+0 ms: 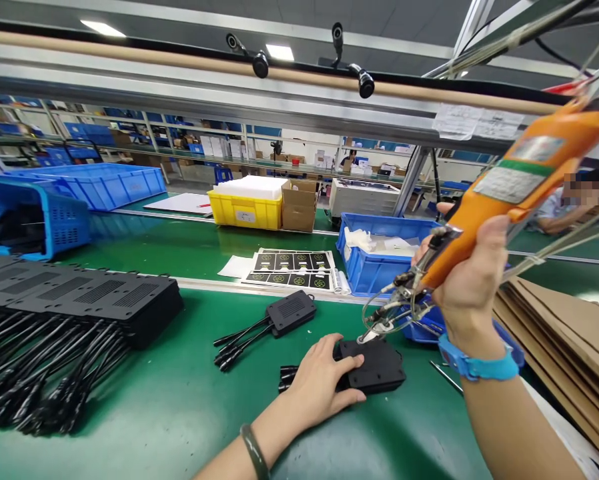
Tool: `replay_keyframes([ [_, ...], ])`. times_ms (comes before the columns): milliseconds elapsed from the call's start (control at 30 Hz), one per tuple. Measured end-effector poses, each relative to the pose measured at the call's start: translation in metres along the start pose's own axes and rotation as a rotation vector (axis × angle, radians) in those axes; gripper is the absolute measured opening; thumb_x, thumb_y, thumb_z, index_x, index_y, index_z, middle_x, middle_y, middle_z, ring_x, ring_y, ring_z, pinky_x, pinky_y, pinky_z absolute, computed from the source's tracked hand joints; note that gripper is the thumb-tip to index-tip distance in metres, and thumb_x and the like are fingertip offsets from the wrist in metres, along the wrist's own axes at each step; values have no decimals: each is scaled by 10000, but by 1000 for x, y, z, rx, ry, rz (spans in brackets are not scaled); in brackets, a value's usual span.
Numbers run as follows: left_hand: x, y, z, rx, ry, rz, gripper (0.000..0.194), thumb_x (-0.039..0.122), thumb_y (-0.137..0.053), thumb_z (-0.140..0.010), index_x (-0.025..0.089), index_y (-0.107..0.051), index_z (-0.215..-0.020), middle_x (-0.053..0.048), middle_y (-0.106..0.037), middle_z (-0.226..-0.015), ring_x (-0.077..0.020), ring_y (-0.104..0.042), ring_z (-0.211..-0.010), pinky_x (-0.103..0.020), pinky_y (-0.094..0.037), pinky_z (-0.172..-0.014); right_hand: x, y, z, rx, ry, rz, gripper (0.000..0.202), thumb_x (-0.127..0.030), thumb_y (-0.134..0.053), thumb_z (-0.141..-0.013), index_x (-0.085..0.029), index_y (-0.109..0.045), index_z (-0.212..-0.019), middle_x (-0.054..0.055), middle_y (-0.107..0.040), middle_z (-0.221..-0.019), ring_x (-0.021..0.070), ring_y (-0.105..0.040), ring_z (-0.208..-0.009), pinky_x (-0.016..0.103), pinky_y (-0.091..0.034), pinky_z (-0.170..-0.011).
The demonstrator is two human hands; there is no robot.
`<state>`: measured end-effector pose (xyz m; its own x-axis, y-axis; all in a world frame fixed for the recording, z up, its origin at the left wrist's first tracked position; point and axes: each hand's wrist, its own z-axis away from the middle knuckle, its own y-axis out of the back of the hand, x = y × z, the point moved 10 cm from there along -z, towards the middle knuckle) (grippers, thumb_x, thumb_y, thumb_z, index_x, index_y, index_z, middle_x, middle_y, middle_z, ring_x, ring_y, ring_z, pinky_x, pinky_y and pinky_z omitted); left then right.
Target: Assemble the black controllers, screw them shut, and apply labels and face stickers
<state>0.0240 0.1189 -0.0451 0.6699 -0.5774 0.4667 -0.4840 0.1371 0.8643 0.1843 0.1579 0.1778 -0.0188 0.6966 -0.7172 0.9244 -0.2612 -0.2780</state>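
While the half-open left hand (319, 375) braces a case (382, 370), the right hand (472, 283) clasps a driver (509, 183), likely screwing; next, press straight.

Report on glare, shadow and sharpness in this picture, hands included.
Head view: ceiling lights look washed out to white; the glossy green worktop shows a pale sheen, with a darker shadow below the black box; the left hand and right hand read fairly clearly; the orange tool bears print too soft to read.
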Motion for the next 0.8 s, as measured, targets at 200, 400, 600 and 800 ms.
replay_keyframes([
  [200, 0, 3, 2, 101, -42, 4, 561, 438, -810, -768, 308, -633, -1283, -136, -507, -1326, -343, -527, -1232, -520, -471, -1014, 47, -2, 22, -37, -100, -6, 561, -688, -457, -874, -194, -682, -1017, -38, -507, -533, 144, -512, -399, 288, -444, -375],
  [400, -1, 0, 2, 103, -48, 22, 561, 440, -806, -772, 308, -629, -1288, -140, -500, -1341, -346, -509, -1258, -522, -465, -1021, 61, 1, 32, -35, -109, 59, 504, -686, -446, -888, -228, -656, -909, -35, -533, -532, 134, -469, -341, 282, -399, -326],
  [600, -2, -4, 3, 95, -33, 11, 572, 444, -799, -776, 314, -620, -1303, -152, -479, -1366, -357, -524, -1238, -533, -470, -1007, 65, -1, 41, -48, -135, 46, 486, -693, -452, -875, -245, -640, -901, -28, -533, -529, 145, -461, -327, 293, -376, -311],
  [800, 2, 0, 2, 89, -43, -10, 553, 457, -788, -786, 300, -628, -1291, -139, -505, -1329, -346, -515, -1248, -519, -474, -1007, 48, 3, 48, -17, -94, 33, 511, -683, -466, -850, -238, -643, -1030, -17, -541, -563, 149, -449, -350, 293, -347, -293],
])
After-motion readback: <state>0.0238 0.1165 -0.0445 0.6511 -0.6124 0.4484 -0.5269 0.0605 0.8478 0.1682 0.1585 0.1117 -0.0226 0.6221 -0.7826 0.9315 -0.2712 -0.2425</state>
